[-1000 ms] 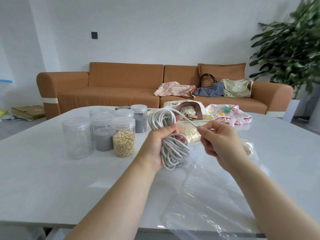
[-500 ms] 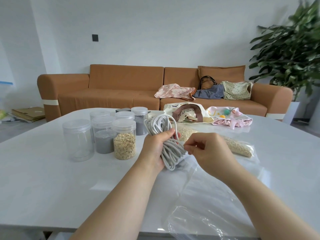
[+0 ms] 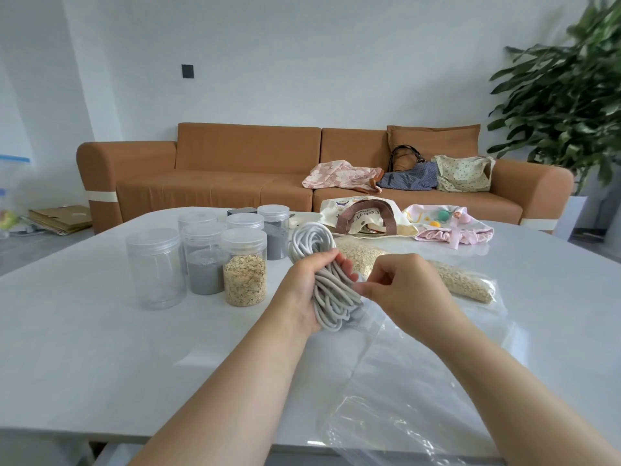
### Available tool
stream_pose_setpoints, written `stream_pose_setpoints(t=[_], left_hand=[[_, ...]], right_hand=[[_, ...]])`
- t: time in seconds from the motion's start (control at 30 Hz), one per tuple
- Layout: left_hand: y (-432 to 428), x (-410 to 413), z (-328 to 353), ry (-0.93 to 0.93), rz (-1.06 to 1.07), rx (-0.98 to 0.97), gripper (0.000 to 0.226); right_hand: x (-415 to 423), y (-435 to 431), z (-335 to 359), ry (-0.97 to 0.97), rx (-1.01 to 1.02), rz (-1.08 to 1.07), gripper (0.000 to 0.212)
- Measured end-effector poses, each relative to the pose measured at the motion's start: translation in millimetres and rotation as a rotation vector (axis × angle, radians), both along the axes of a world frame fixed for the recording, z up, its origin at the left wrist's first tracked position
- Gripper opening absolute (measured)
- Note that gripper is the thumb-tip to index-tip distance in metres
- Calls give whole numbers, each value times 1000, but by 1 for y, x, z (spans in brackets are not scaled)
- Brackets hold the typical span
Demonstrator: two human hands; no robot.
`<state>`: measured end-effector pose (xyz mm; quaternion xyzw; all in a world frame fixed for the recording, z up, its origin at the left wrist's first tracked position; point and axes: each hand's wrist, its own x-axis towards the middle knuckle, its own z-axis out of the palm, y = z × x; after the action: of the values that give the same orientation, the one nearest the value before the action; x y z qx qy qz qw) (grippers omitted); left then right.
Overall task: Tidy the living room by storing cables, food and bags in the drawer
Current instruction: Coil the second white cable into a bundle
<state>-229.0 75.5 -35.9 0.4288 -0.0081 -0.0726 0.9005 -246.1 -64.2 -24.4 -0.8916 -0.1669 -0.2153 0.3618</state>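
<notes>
Left hand (image 3: 311, 284): wrapped around a coiled bundle of grey-white cable (image 3: 324, 274), fingers closed over the middle of the coil, its upper loops standing free above the fist and its lower loops hanging below the palm; right hand (image 3: 400, 289): fingers pinched together at the right side of the coil, just beside the left fingertips, though whether they nip a strand of the cable or the edge of the plastic cannot be told; clear plastic bag (image 3: 413, 391): lying flat on the white table (image 3: 84, 348) beneath and in front of both hands, its upper edge reaching the bottom of the coil; sealed bag of oats (image 3: 460, 282): on the table just behind the right hand; clear lidded jars, to the left of the hands: one with oats (image 3: 244, 267), one with grey powder (image 3: 203, 258), one empty (image 3: 155, 269), more ranged behind them; cream tote bag (image 3: 364, 216) with brown handles: at the far side of the table, a pink pouch (image 3: 452, 227) touching its right side; orange sofa (image 3: 215, 169): beyond the table, with a pink cloth (image 3: 339, 174), a blue bag (image 3: 408, 178) and a dotted cream bag (image 3: 463, 173) on its right seat; leafy plant (image 3: 564, 95): at the far right.
</notes>
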Motion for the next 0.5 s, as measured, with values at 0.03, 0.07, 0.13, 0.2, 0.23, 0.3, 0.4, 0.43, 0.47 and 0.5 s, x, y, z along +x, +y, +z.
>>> stream_pose_setpoints(t=[0.03,0.07,0.13,0.2,0.23,0.3,0.4,0.43,0.47,0.5], left_hand=[[0,-1,1,2,-36,-39,31],[0,-2,1,-8,-57,-63,33],[-1,-2,2,-47,-79,-93,36],[-3,-5,5,-82,-103,-127,29],[-3,-6,7,-92,-120,-160,21],[-3,-10,10,-110,-162,-232,9],[-1,-7,9,-148,-160,-199,9],[0,-5,8,-145,-133,-189,10],[2,-3,8,-136,-94,-179,10],[6,1,8,-121,-48,-161,12]], right_hand=[[0,-2,1,25,28,12,38],[1,-4,1,57,66,35,38],[1,-8,3,125,121,85,38],[0,-12,6,197,124,136,38],[-1,-13,8,247,112,171,39],[-3,-14,11,332,73,232,42],[-1,-18,11,336,22,216,38],[0,-19,11,318,11,199,35],[2,-21,10,297,-1,186,33],[4,-23,9,272,-30,170,32]])
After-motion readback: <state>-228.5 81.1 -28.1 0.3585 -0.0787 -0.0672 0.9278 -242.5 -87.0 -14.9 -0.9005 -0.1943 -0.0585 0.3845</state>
